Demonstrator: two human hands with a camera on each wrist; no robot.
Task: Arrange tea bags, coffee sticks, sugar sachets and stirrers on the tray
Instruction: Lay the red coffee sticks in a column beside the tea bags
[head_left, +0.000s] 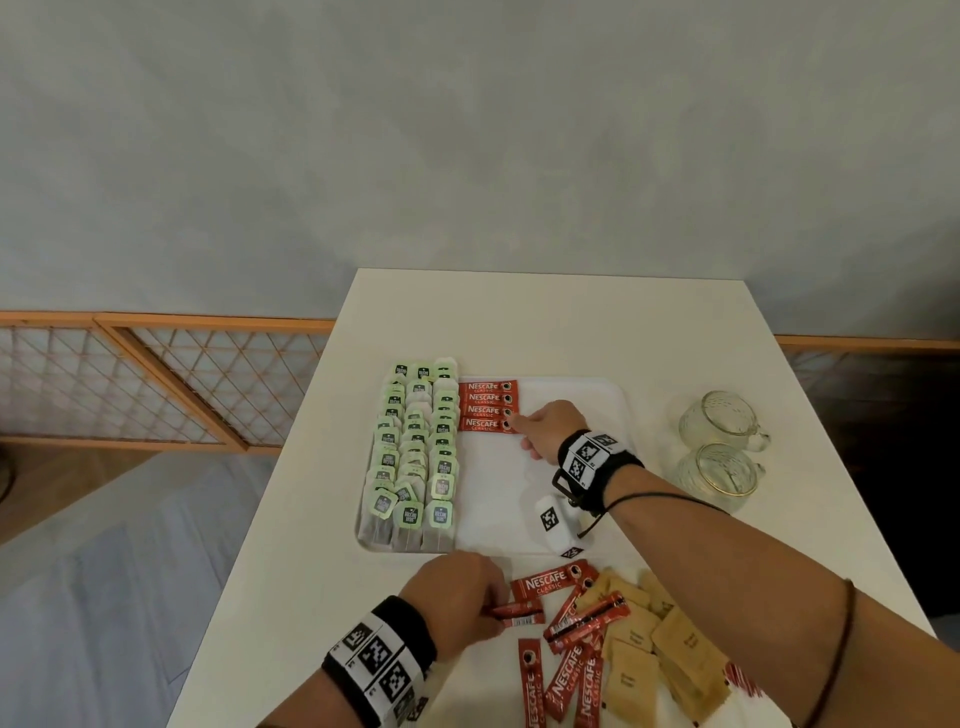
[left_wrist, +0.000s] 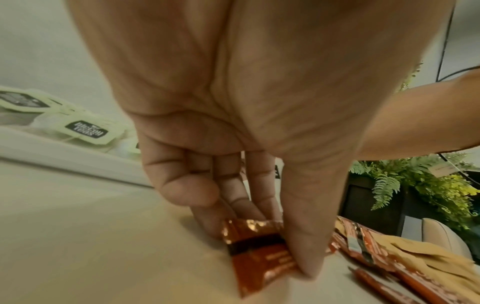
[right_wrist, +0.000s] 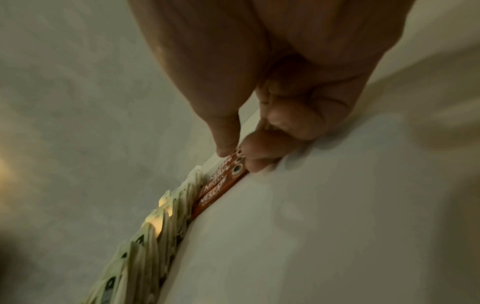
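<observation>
A white tray (head_left: 498, 499) lies mid-table. Green-tagged tea bags (head_left: 415, 447) fill its left part in three columns. Beside them at the back, several red coffee sticks (head_left: 485, 405) lie stacked in a column. My right hand (head_left: 519, 428) is on the tray, and its thumb and forefinger pinch the right end of the nearest stick (right_wrist: 221, 191). My left hand (head_left: 488, 610) is in front of the tray and grips red coffee sticks (left_wrist: 257, 257) between thumb and fingers. More loose sticks (head_left: 571, 670) and brown sugar sachets (head_left: 675, 644) are piled near the front edge. No stirrers are in view.
Two glass cups (head_left: 722, 421) stand right of the tray. A white block with a black marker (head_left: 553, 522) rests on the tray's near right corner. The table's left edge runs close to the tea bags. A wooden lattice rail (head_left: 156, 374) lies beyond on the left.
</observation>
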